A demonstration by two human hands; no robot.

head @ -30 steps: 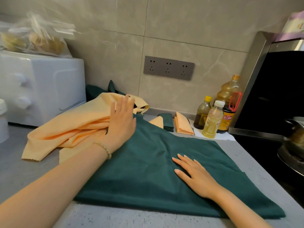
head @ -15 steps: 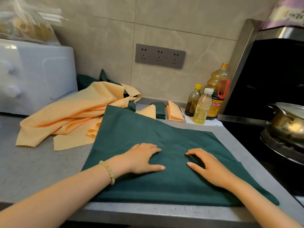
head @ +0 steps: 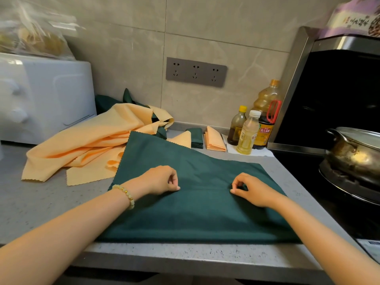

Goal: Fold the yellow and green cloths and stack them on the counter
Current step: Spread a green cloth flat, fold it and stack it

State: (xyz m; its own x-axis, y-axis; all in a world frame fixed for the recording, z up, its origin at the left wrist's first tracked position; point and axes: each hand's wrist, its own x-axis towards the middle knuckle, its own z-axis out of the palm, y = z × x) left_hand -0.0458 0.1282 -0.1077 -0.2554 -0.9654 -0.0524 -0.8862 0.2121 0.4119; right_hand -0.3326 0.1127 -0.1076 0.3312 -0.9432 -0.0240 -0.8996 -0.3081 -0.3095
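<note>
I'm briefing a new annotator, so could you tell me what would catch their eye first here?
The green cloth spread flat at the front edge of the counter, with the left hand and right hand both pinching it near its middle. Behind it, to the left, lies a crumpled yellow cloth.

A pale-green bead bracelet (head: 125,194) with gold spacers circles the left wrist (head: 137,187).

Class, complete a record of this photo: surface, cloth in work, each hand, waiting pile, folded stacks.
surface: counter
cloth in work: green cloth, lying flat
left hand: pinches the green cloth near its middle
right hand: pinches it too
waiting: yellow pile, crumpled, left of the green cloth
folded: green stack and yellow stack, side by side behind the green cloth
</note>
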